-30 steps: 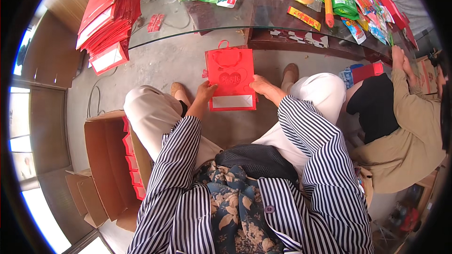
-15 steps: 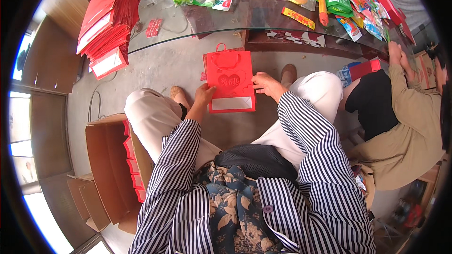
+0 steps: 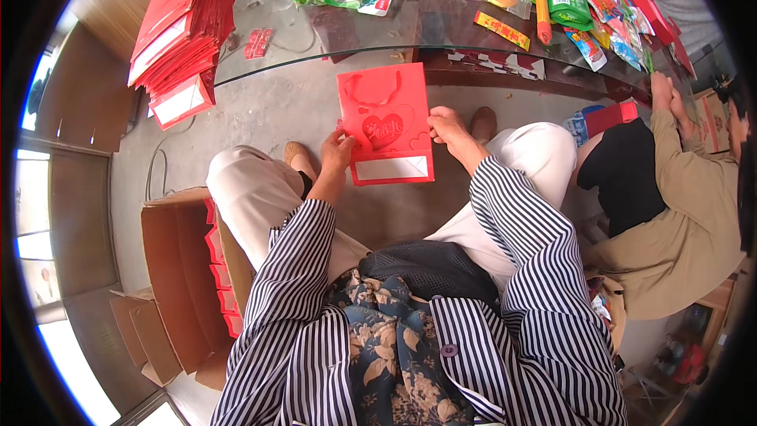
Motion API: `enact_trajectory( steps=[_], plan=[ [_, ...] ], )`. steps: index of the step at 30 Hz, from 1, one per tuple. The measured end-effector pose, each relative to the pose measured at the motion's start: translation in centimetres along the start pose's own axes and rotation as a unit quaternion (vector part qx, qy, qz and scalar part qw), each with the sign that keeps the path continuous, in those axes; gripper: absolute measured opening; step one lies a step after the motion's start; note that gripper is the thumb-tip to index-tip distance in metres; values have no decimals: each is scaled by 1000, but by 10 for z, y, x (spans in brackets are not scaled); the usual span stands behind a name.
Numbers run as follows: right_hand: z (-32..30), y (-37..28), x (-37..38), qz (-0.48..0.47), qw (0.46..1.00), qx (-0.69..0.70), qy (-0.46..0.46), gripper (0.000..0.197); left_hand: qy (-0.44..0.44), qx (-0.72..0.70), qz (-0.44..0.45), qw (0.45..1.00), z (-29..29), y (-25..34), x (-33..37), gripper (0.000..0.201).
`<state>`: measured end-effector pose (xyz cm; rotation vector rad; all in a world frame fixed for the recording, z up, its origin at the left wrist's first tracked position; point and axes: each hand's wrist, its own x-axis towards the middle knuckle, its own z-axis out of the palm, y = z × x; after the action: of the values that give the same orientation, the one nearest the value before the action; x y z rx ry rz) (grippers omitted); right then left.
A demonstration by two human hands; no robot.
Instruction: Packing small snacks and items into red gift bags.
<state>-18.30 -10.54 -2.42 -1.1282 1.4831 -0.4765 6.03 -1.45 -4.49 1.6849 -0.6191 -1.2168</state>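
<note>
Your left hand (image 3: 337, 150) pinches the lower left edge of a red paper bag (image 3: 406, 102), fingers nearly together; your right hand (image 3: 451, 128) seems to pinch the right edge, its fingertips being partly hidden. The bag is between your hands, short of the bench (image 3: 445, 28) ahead. Uneven pulling could crease the panel; a slack pinch could drop it.

"What's changed with the red bag (image 3: 406, 114)?"
"Its top edge sits higher in the frame, and the loop that poked above it no longer shows."
"Any hand?"
"The right hand (image 3: 451, 128) has risen slightly."
</note>
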Motion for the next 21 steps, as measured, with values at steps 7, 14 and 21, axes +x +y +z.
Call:
enact_trajectory(
  steps=[7,14,21],
  plan=[
    [-14,-20,-20,-118,978,-171,-23,17,-32,-119,-101,987,-11,27,-11,55],
    [-25,-29,-62,-204,962,-178,29,14,-119,-54,-49,990,-22,79,-39,81],
    [-27,-30,-80,-426,872,-209,121,20,-233,-14,17,972,-44,104,-54,94]
  ],
)
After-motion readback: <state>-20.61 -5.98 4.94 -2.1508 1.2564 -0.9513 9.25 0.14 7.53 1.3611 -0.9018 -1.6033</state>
